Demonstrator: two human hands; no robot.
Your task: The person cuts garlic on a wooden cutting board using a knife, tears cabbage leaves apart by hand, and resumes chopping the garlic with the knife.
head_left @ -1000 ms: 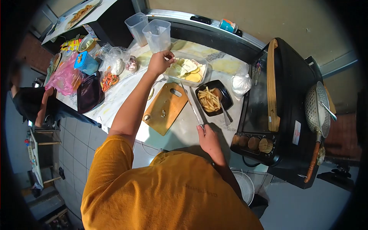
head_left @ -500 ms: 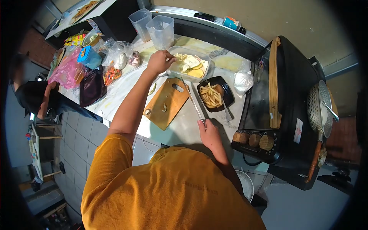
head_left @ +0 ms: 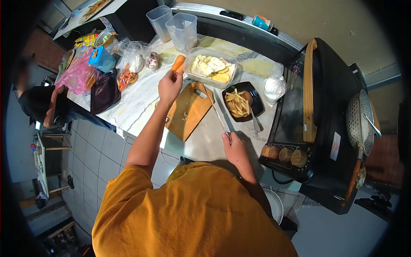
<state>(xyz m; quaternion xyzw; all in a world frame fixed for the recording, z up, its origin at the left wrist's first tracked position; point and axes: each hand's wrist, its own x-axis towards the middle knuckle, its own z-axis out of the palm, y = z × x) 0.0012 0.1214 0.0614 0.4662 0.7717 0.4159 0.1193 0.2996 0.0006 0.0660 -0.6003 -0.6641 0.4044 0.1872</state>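
Note:
Between the fingers of my left hand (head_left: 170, 88) is an orange carrot (head_left: 178, 63), held just left of a clear plastic container (head_left: 234, 81) with chopped pale pieces and yellow slices in it. My right hand (head_left: 234, 148) grips the handle of a knife (head_left: 217, 111), whose blade points away from me along the right edge of a wooden cutting board (head_left: 188, 113). Small scraps lie on the board. Right of the knife, a black bowl (head_left: 255, 100) holds pale cut sticks and a spoon.
A black oven (head_left: 329, 107) with a wooden handle fills the right side. A white-filled bag (head_left: 274, 89) stands beside it. Two plastic pitchers (head_left: 183, 34) stand at the back. Bagged vegetables (head_left: 127, 78) and a pink bag (head_left: 81, 77) lie left, near another person (head_left: 36, 103).
My left hand has left the container's edge and come nearer to me, now with a carrot in it. The knife has stayed in my right hand. The view has shifted slightly.

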